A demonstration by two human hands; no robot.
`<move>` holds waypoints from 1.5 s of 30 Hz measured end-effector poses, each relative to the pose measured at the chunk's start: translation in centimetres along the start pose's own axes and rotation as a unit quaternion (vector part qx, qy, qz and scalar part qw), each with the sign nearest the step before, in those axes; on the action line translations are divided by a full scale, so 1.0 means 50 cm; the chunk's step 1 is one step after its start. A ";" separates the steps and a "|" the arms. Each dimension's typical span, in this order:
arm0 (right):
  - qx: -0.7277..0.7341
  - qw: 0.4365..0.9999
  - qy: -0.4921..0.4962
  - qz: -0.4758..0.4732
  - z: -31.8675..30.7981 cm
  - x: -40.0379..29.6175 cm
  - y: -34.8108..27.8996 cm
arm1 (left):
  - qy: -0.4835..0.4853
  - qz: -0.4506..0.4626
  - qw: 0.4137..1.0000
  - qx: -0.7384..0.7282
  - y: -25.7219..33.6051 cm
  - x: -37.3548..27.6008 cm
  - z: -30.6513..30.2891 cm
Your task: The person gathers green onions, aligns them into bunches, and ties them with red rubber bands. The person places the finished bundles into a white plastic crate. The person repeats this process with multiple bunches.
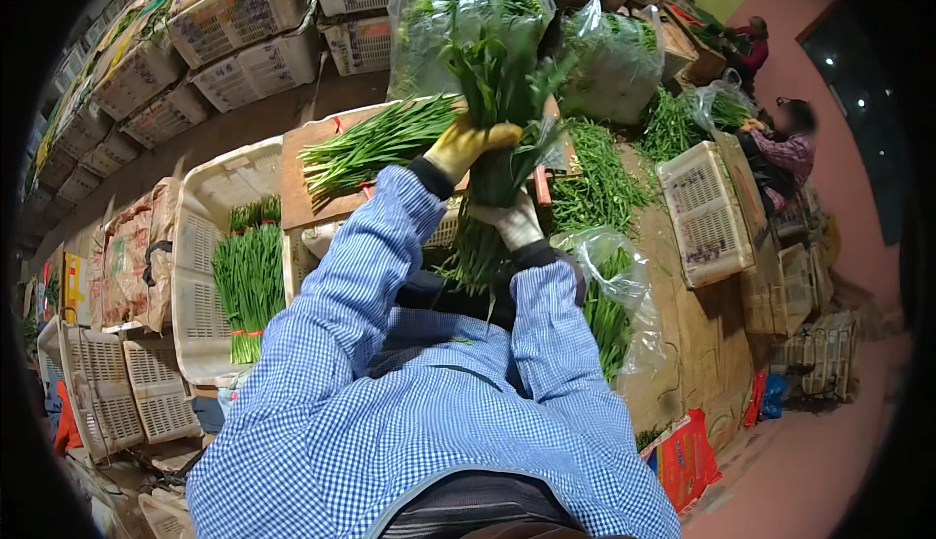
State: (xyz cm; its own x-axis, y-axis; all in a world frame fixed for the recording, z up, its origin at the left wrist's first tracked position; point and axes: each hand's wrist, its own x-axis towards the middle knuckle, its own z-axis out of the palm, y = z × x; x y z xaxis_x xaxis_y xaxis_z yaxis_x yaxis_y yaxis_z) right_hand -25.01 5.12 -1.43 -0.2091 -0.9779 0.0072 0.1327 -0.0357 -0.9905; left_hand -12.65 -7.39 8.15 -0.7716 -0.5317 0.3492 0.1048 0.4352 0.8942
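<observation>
A bunch of long green leafy stalks, which look like Chinese chives (pixel 495 93), is held upright before me and is partly blurred. My left hand (pixel 468 146), in a yellow-coated glove, grips it around the middle. Lower down, my right hand (pixel 512 219), in a whitish glove, closes on the same bunch. Left of it, a pile of cut chives (pixel 373 140) lies on a brown board (pixel 292 155). A red-handled tool (pixel 542 185) rests just right of the hands; its working end is hard to see. Banded chive bundles (pixel 252 290) stand in a white plastic crate (pixel 197 246).
Stacked white crates (pixel 248 75) line the upper left. Bagged greens (pixel 614 64) stand behind the board, and an open plastic bag of chives (pixel 614 298) sits at my right. Loose greens (pixel 596 181) cover the floor. Two people (pixel 790 148) work at the upper right.
</observation>
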 end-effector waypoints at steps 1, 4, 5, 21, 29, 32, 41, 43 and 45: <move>-0.063 0.998 -0.027 0.016 -0.018 0.028 0.014 | 0.029 0.043 0.998 0.029 0.003 0.008 0.000; -0.304 0.948 -0.092 -0.008 -0.082 0.115 0.025 | 0.127 -0.141 0.889 -0.417 0.006 0.071 0.015; -0.404 0.908 -0.092 -0.058 -0.092 0.135 0.011 | 0.152 -0.122 0.895 -0.401 -0.014 0.094 0.011; -0.704 0.695 -0.044 -0.144 -0.130 0.382 -0.159 | 0.102 -0.122 0.968 -0.193 -0.127 0.282 -0.042; -0.650 0.739 -0.012 -0.175 -0.171 0.406 -0.143 | 0.132 -0.079 0.963 -0.220 -0.090 0.299 -0.020; -0.632 0.735 0.028 -0.242 -0.187 0.407 -0.119 | 0.041 -0.075 0.991 -0.107 -0.088 0.314 -0.054; -0.708 0.696 -0.031 -0.118 -0.186 0.421 -0.133 | 0.051 0.150 0.985 0.064 -0.103 0.343 -0.026; -0.803 0.588 -0.055 -0.080 -0.127 0.387 -0.186 | 0.110 -0.042 0.988 0.100 -0.073 0.340 -0.012; -0.745 0.662 -0.045 -0.070 -0.099 0.355 -0.222 | 0.170 -0.051 0.981 -0.071 -0.104 0.354 -0.004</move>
State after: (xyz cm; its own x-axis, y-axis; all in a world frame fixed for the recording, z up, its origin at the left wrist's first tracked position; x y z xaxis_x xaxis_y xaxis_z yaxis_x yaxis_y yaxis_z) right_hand -34.97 -10.84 8.99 -0.0511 -0.9972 0.0549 -0.9986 0.0504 -0.0144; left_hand -26.73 -19.23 9.76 -0.5304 -0.7899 0.3078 0.1436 0.2742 0.9509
